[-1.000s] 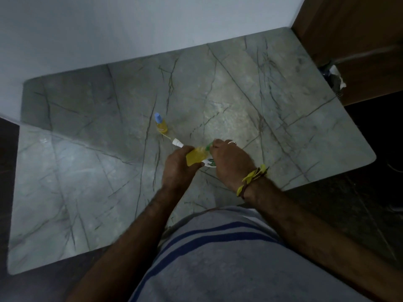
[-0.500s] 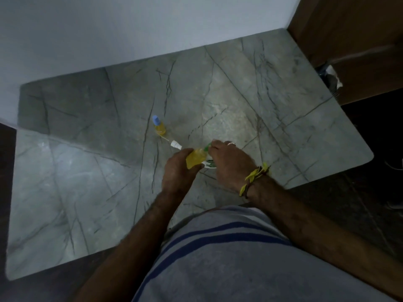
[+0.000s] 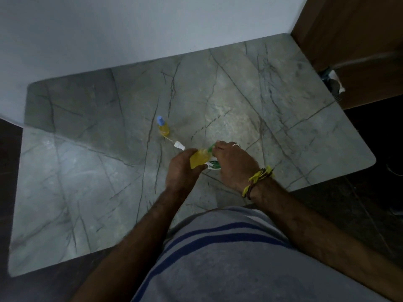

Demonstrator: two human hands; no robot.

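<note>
Above the marble table (image 3: pixel 283 105), your left hand (image 3: pixel 181 171) grips the yellow bottle (image 3: pixel 199 159) while your right hand (image 3: pixel 235 164) pinches its green cap (image 3: pixel 211 147). A white nozzle (image 3: pixel 179 145) lies just beyond, with a blue-capped bottle (image 3: pixel 163 127) standing behind it.

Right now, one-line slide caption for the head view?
Left hand grips a yellow plastic bottle while right hand pinches its green cap, over a grey marble table.

Grey veined tabletop (image 3: pixel 283 127); on it upright blue-capped yellow bottle (image 3: pixel 163 128); just beside, white spray nozzle (image 3: pixel 179 145)
</note>
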